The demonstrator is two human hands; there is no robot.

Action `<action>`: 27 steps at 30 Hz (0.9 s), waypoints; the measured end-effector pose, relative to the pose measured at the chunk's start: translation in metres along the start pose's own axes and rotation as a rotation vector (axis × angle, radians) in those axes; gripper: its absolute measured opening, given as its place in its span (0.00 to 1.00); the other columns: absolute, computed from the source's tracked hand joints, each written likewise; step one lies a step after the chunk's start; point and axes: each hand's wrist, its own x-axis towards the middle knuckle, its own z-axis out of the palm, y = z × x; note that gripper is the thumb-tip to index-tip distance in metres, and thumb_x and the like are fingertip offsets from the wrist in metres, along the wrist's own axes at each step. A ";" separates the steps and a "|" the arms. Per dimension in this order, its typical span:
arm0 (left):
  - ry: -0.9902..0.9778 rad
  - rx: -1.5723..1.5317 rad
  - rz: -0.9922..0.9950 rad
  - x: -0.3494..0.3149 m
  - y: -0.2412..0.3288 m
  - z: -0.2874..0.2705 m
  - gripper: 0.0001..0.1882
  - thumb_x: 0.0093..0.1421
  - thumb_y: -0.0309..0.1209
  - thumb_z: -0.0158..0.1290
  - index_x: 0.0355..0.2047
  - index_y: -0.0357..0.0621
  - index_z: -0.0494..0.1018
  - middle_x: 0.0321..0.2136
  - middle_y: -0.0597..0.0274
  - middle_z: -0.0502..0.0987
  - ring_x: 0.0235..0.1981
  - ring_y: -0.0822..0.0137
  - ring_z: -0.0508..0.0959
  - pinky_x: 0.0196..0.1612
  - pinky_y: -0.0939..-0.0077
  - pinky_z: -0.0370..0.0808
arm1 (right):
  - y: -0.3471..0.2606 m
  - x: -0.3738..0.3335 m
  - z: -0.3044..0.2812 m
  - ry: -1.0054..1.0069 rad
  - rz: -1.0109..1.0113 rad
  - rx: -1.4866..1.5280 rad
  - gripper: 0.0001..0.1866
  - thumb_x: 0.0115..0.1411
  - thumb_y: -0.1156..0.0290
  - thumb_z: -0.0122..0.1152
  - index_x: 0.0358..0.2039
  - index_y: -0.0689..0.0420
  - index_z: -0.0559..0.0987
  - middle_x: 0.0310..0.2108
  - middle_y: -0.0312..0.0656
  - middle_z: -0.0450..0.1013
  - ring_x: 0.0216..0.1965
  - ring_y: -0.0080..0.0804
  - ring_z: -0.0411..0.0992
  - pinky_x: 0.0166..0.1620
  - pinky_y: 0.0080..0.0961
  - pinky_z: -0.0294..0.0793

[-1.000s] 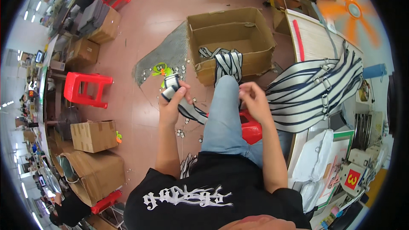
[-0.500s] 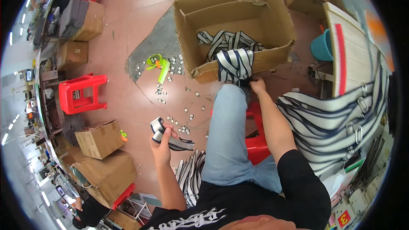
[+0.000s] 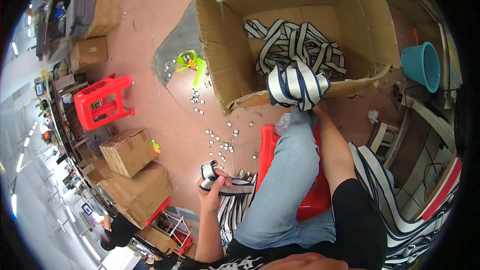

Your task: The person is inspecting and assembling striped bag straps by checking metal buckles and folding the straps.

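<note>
My left hand (image 3: pixel 214 190) is closed around a white webbing strap with dark navy edges (image 3: pixel 241 188). One end of this strap is folded into a loop above my fingers, and the other runs toward my knee. Over the near edge of the cardboard box (image 3: pixel 250 101) hangs a thick bundle of the same webbing (image 3: pixel 298 86). My right hand (image 3: pixel 320 113) is low behind that bundle, beside my knee, with its fingers hidden. Inside the box lies a loose tangle of webbing (image 3: pixel 300 45).
Small buckles (image 3: pixel 220 145) are scattered over the floor, near a lime-green ribbon (image 3: pixel 199 72). A red stool (image 3: pixel 103 101) stands at left, and another red stool (image 3: pixel 267 142) is beneath me. More straps (image 3: pixel 380 180) hang at right, below a blue basket (image 3: pixel 422 67).
The view has shifted, and the box looks larger and closer. More of the webbing inside it shows. My right hand has gone further behind the bundle; my left still holds its strap.
</note>
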 end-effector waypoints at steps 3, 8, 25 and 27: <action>0.012 0.070 0.032 0.003 0.005 -0.005 0.04 0.66 0.21 0.56 0.40 0.32 0.77 0.28 0.57 0.79 0.31 0.64 0.80 0.39 0.69 0.78 | -0.050 -0.053 -0.009 -0.136 0.288 0.163 0.35 0.61 0.43 0.65 0.59 0.58 0.80 0.51 0.59 0.80 0.56 0.53 0.78 0.56 0.42 0.76; -0.021 0.041 0.106 -0.003 0.005 -0.007 0.04 0.66 0.21 0.57 0.40 0.33 0.77 0.29 0.58 0.79 0.32 0.65 0.80 0.40 0.69 0.79 | -0.113 -0.154 -0.066 0.404 0.535 0.513 0.30 0.68 0.50 0.56 0.52 0.67 0.81 0.48 0.69 0.79 0.52 0.64 0.78 0.54 0.47 0.74; -0.463 0.090 0.622 -0.087 0.103 -0.045 0.27 0.74 0.45 0.41 0.53 0.32 0.78 0.37 0.57 0.82 0.41 0.67 0.80 0.47 0.69 0.75 | -0.393 -0.374 -0.363 0.170 -0.213 1.026 0.15 0.65 0.79 0.51 0.52 0.62 0.74 0.34 0.41 0.75 0.32 0.26 0.75 0.38 0.23 0.79; -0.467 0.075 0.734 -0.098 0.125 -0.038 0.21 0.72 0.30 0.42 0.56 0.31 0.77 0.36 0.58 0.83 0.40 0.67 0.81 0.47 0.69 0.76 | -0.411 -0.394 -0.391 0.149 -0.365 0.869 0.14 0.63 0.82 0.57 0.50 0.63 0.77 0.37 0.38 0.75 0.35 0.24 0.75 0.40 0.23 0.81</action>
